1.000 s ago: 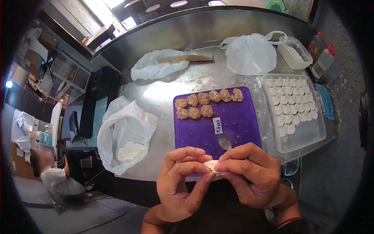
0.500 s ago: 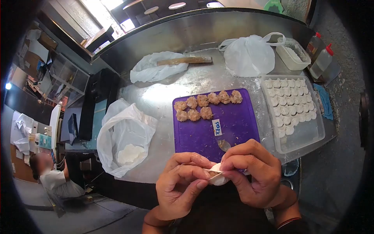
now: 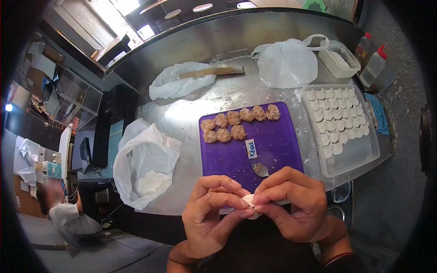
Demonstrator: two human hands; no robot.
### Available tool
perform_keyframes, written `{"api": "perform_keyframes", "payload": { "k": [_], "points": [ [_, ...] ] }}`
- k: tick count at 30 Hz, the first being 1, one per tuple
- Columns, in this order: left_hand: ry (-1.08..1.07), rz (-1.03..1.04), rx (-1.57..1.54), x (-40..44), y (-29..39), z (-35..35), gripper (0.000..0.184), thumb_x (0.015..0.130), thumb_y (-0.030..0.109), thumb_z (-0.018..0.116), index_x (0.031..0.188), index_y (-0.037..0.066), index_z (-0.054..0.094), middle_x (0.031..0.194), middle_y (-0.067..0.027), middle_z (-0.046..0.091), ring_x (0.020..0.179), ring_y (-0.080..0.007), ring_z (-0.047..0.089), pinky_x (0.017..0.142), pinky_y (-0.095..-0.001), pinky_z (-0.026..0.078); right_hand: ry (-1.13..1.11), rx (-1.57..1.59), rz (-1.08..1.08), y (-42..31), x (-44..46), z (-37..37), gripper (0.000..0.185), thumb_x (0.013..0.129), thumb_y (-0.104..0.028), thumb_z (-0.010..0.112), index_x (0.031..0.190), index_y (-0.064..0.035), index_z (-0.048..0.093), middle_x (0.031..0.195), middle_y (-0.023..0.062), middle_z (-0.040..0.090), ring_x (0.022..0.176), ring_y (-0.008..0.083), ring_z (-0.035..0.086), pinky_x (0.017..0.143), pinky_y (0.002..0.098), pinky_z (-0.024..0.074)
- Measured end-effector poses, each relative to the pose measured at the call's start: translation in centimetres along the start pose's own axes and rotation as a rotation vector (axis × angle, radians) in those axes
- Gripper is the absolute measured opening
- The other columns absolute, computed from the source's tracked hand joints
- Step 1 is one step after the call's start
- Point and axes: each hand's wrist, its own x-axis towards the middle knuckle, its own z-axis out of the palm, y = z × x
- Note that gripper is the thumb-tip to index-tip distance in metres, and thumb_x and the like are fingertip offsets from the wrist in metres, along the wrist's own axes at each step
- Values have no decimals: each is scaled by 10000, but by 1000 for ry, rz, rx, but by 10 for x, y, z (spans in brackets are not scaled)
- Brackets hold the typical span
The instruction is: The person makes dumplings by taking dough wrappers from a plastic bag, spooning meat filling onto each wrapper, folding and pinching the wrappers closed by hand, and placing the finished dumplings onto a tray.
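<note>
A small white dough dumpling (image 3: pixel 249 199) is pinched between both hands at the near edge of the table, largely covered by the fingers. My left hand (image 3: pixel 211 214) grips its left side with thumb and fingertips. On the right side, my right hand (image 3: pixel 293 204) pinches the dough edge. Just beyond the hands lies a purple board (image 3: pixel 227 159) with several meat balls (image 3: pixel 233 118), a "PORK" label (image 3: pixel 251 149) and a metal spoon (image 3: pixel 260 169). Several white dumplings (image 3: pixel 334 116) stand in rows in a clear plastic tray (image 3: pixel 350 159) at the right.
An open plastic bag (image 3: pixel 129 168) holds white dough rounds (image 3: pixel 154 183) at the left. Behind are another bag (image 3: pixel 166 82) with a wooden stick (image 3: pixel 211 72), a tied bag (image 3: pixel 287 66), a tub of white powder (image 3: pixel 339 63) and bottles (image 3: pixel 374 68). A person (image 3: pixel 68 211) sits far left.
The dumpling's opening, with filling visible half a second ago, is now pressed together between the fingers. Both hands have come closer to each other. The view has shifted slightly.
</note>
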Motion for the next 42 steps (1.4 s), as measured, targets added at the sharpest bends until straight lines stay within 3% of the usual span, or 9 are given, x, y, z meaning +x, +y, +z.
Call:
{"api": "perform_keyframes", "payload": {
  "k": [5,10,15,24,27,33,37,39,42],
  "points": [
    [1,19,90,1,-1,1,279,842,-108,894,1059,3,759,1282,-140,583,1151,-234,703,995,-366,617,-79,172,30,10,-2,-4,199,842,-32,931,971,9,785,975,137,737,819,230,748,692,325,600],
    [-29,120,230,7,-2,1,282,846,-90,899,1069,-2,751,1266,-150,601,1138,-241,710,983,-371,617,-66,27,-24,3,2,-8,168,852,-37,909,967,-29,787,981,111,740,852,247,726,745,360,569],
    [-120,-29,-61,8,-1,-5,279,864,-86,884,1106,7,778,1275,-158,618,1103,-256,745,960,-378,631,-32,-54,-15,3,1,-10,175,861,-60,889,980,-61,762,994,89,746,886,269,704,802,390,531],
    [-46,16,-216,3,-9,1,237,868,-145,845,1045,12,838,1259,-123,625,1063,-254,766,923,-349,685,-9,-148,-60,-2,-1,-3,201,862,-37,888,995,-47,737,984,81,738,868,269,698,816,393,534],
    [-37,7,-103,4,-3,1,258,851,-138,864,1052,21,840,1254,-119,627,1058,-239,766,922,-342,679,0,-156,-41,-2,-3,-2,230,843,-61,920,998,-61,751,979,75,746,867,258,699,827,396,533],
    [-66,-12,44,4,-4,-5,271,822,-75,919,1057,35,842,1286,-126,636,1038,-194,760,898,-305,644,-118,136,101,6,-10,-12,221,818,-120,952,984,-111,807,985,60,769,873,228,706,875,415,530],
    [4,-199,-24,10,5,0,257,811,-38,938,1038,38,842,1244,-111,662,1024,-182,747,876,-308,633,-112,-69,-33,2,-10,-13,184,840,-133,936,973,-116,811,1005,19,785,868,194,692,923,447,504],
    [-154,-50,61,10,-4,-9,248,801,-17,948,1022,47,854,1170,-88,679,995,-173,724,833,-311,619,-111,-155,-102,-3,-9,-13,181,844,-142,932,972,-116,807,1006,3,786,862,179,682,938,461,489],
    [-172,28,71,11,-6,-12,253,788,6,965,1015,56,865,1127,-71,683,981,-171,704,814,-311,601,-77,-325,-167,-9,-12,-11,168,855,-164,913,964,-111,796,1020,-13,775,846,158,660,940,469,466]
  ]
}}
